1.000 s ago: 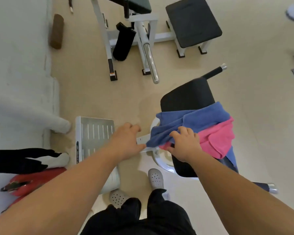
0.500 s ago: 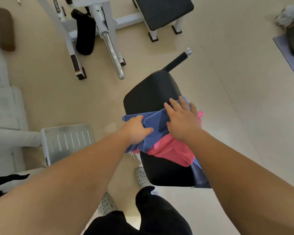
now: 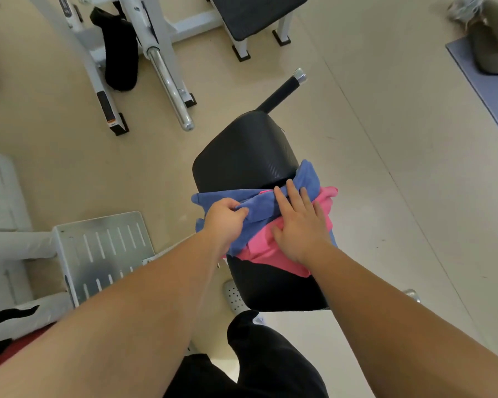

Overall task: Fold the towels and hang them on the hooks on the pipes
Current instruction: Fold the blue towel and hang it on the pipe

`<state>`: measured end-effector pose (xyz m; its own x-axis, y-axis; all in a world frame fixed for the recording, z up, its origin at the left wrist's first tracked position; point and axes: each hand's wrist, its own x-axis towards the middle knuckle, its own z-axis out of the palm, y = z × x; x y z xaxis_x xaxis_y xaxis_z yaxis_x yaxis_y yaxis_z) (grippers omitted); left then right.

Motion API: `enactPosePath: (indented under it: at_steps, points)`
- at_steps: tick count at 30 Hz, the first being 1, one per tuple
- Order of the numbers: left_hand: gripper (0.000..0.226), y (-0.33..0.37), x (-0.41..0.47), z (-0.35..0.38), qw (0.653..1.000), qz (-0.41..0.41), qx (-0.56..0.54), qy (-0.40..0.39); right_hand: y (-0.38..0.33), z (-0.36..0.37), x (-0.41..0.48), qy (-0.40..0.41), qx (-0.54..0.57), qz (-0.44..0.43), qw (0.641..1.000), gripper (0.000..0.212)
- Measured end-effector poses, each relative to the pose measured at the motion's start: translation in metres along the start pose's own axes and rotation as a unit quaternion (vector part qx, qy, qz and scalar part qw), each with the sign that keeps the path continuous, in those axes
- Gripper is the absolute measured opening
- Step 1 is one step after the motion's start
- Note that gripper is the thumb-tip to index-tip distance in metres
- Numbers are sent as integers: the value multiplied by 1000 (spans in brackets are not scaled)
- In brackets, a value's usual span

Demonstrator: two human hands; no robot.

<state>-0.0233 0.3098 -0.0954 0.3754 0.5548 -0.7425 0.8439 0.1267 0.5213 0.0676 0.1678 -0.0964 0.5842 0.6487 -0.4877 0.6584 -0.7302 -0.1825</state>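
A blue towel (image 3: 259, 206) and a pink towel (image 3: 263, 245) lie bunched across a black padded seat (image 3: 242, 156). The blue one lies over the pink one. My left hand (image 3: 223, 218) grips a fold of the blue towel near its left end. Flat on the two towels lies my right hand (image 3: 299, 225), its fingers straight and pressing down. No hooks or pipes for hanging are in view.
A white exercise machine (image 3: 156, 53) with a chrome bar and a black padded bench (image 3: 256, 12) stand ahead on the beige floor. A ribbed metal footplate (image 3: 104, 254) sits to the left. A black handle (image 3: 282, 91) juts beyond the seat. A purple mat (image 3: 486, 79) lies far right.
My left hand moved right and took hold of the blue towel. My right hand let go of the towel's edge and spread flat on top of both towels.
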Motion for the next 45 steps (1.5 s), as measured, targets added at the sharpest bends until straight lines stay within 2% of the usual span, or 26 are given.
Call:
enactPosePath:
  at_steps: [5, 7, 9, 13, 16, 19, 22, 25, 29, 32, 34, 37, 40, 42, 45]
  points:
    - [9, -2, -34, -20, 992, 121, -9, 37, -16, -14, -14, 38, 15, -33, 999, 67]
    - [7, 0, -54, -34, 986, 168, -12, 16, -27, -21, -22, 84, 48, -88, 991, 64]
    - [8, 3, -74, -50, 980, 199, -16, -5, -39, -29, -28, 127, 75, -156, 977, 51]
    - [18, 0, -108, -88, 972, 228, -46, 18, -55, -52, -40, 198, 121, -256, 938, 12]
    - [18, -10, -134, -110, 972, 211, -99, 21, -71, -80, -54, 213, 198, -270, 918, 8]
    - [22, -21, -158, -121, 973, 200, -110, 29, -95, -107, -70, 190, 253, -274, 908, 7]
    - [17, -26, -181, -130, 963, 224, -131, 69, -121, -130, -91, 143, 322, -307, 884, 8]
    - [16, -34, -196, -150, 949, 247, -150, 129, -146, -147, -105, 108, 322, -353, 872, 11]
    - [12, -58, -221, -188, 928, 229, -186, 228, -182, -158, -115, 4, 343, -359, 868, 10]
    - [14, -92, -242, -214, 917, 212, -206, 266, -219, -150, -119, -10, 327, -385, 863, 19]
    - [23, -122, -255, -229, 910, 193, -220, 294, -245, -139, -121, -25, 308, -406, 860, 19]
    - [19, -167, -278, -246, 899, 161, -209, 348, -283, -124, -126, -83, 258, -433, 860, 28]
    - [20, -210, -302, -263, 886, 118, -194, 405, -324, -110, -137, -101, 149, -461, 869, 18]
    - [18, -240, -317, -274, 890, 88, -176, 410, -351, -102, -146, -103, 107, -472, 869, 13]
    - [19, -289, -339, -286, 911, 41, -151, 381, -393, -91, -166, -125, 102, -493, 855, 19]
